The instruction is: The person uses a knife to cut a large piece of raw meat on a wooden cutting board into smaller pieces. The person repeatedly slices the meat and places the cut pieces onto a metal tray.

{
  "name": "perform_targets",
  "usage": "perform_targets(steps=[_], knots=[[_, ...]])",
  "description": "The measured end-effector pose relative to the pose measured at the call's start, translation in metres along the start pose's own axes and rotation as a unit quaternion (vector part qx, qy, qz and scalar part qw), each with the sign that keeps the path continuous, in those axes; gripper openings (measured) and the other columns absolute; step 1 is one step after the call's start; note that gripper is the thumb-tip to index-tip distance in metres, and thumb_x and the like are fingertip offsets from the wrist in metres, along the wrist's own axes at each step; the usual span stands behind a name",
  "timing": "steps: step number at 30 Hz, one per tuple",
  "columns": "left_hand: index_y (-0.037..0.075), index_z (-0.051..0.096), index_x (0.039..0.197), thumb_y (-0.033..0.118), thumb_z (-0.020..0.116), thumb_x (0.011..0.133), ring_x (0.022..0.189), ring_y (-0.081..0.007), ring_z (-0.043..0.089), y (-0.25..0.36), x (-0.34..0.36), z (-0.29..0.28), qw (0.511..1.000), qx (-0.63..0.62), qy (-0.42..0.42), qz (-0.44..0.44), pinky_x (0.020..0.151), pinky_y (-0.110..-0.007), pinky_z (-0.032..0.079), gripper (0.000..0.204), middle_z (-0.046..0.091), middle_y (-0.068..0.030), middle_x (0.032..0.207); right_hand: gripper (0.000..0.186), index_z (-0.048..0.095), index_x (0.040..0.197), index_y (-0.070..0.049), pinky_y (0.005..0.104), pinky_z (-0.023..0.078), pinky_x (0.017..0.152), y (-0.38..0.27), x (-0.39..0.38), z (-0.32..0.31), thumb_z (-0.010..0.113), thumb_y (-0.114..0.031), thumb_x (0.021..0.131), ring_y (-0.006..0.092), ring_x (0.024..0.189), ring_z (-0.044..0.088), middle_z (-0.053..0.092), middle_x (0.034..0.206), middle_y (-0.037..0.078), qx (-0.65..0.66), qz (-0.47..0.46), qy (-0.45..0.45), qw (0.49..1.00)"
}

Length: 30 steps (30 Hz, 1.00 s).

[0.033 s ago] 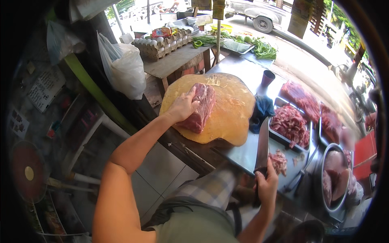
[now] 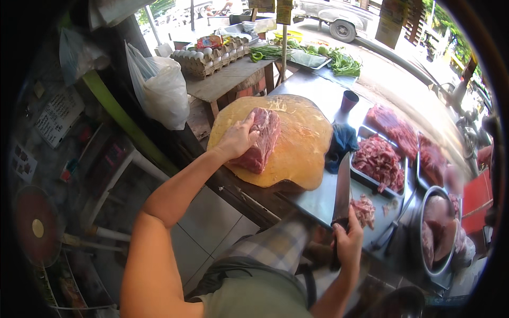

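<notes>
My left hand (image 2: 237,137) rests on a raw red meat slab (image 2: 260,151), its fingers holding the top and left side, on a round yellowish wooden chopping block (image 2: 304,143). My right hand (image 2: 347,244) grips a large broad-bladed knife (image 2: 342,191) by its dark handle, blade upright at the block's right. Just beyond the blade are a dark blue cloth (image 2: 343,146) and a metal tray of cut meat (image 2: 377,161). A small pile of pale meat scraps (image 2: 363,211) lies beside my right hand on the steel table (image 2: 313,206).
Behind are egg trays (image 2: 209,58), greens (image 2: 342,62) and a hanging white bag (image 2: 156,93). Larger meat pieces (image 2: 392,127), a metal bowl of meat (image 2: 439,233), a long tool (image 2: 392,228) and a purple cup (image 2: 348,102) occupy the right. A fan (image 2: 37,227) stands left; a vehicle (image 2: 334,21) is outside.
</notes>
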<state>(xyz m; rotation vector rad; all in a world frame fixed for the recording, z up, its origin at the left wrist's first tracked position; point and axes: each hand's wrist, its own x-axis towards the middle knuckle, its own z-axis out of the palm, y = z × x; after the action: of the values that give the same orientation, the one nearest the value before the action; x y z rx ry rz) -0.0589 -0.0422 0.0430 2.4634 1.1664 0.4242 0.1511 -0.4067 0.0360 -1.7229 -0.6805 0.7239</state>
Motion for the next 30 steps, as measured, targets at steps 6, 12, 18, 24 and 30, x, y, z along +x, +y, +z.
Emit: perform_targets(steps=[6,12,18,24,30], knots=[[-0.003,0.041,0.154,0.032,0.052,0.102,0.13,-0.0452,0.055,0.007,-0.004,-0.007,1.0,0.003,0.011,0.019,0.112,-0.048,0.042,0.063,0.057,-0.0333,0.137,0.066,0.04,0.157,0.002,0.0242,0.042,0.047,-0.006,-0.002,0.002,0.06,0.006,0.094,0.0061,0.054,0.05,0.06,0.08,0.002,-0.02,0.007,-0.001,1.0],[-0.006,0.043,0.152,0.03,0.052,0.102,0.126,-0.0448,0.057,0.011,-0.009,-0.007,0.999,-0.014,0.028,0.027,0.109,-0.047,0.043,0.062,0.061,-0.0334,0.131,0.068,0.037,0.158,0.002,0.024,0.042,0.048,-0.007,-0.001,0.007,0.059,0.007,0.094,0.0059,0.055,0.049,0.058,0.075,0.001,0.003,0.01,-0.012,1.0],[-0.004,0.047,0.151,0.031,0.053,0.102,0.12,-0.0463,0.062,0.01,-0.01,-0.006,0.997,-0.026,0.048,0.048,0.105,-0.047,0.046,0.061,0.064,-0.0343,0.127,0.068,0.036,0.158,0.003,0.0245,0.042,0.048,-0.002,0.0,0.007,0.058,0.007,0.094,0.0063,0.056,0.049,0.056,0.071,0.0,-0.001,0.015,-0.022,1.0],[-0.005,0.058,0.137,0.031,0.059,0.098,0.111,-0.0453,0.067,0.046,0.002,-0.03,0.992,0.123,-0.012,-0.016,0.1,-0.048,0.051,0.053,0.068,-0.0329,0.115,0.069,0.035,0.158,0.004,0.0251,0.042,0.05,-0.006,0.005,0.015,0.057,0.009,0.092,0.0076,0.057,0.049,0.054,0.07,0.001,-0.015,0.004,-0.042,0.999],[-0.001,0.077,0.102,0.011,0.067,0.089,0.104,-0.0361,0.074,0.077,0.021,-0.031,0.972,0.225,-0.07,-0.012,0.09,-0.042,0.059,0.02,0.075,-0.024,0.107,0.07,0.033,0.159,0.004,0.0252,0.041,0.047,-0.003,0.002,0.01,0.057,0.007,0.092,0.0076,0.055,0.05,0.056,0.07,0.002,0.0,0.022,-0.04,0.999]])
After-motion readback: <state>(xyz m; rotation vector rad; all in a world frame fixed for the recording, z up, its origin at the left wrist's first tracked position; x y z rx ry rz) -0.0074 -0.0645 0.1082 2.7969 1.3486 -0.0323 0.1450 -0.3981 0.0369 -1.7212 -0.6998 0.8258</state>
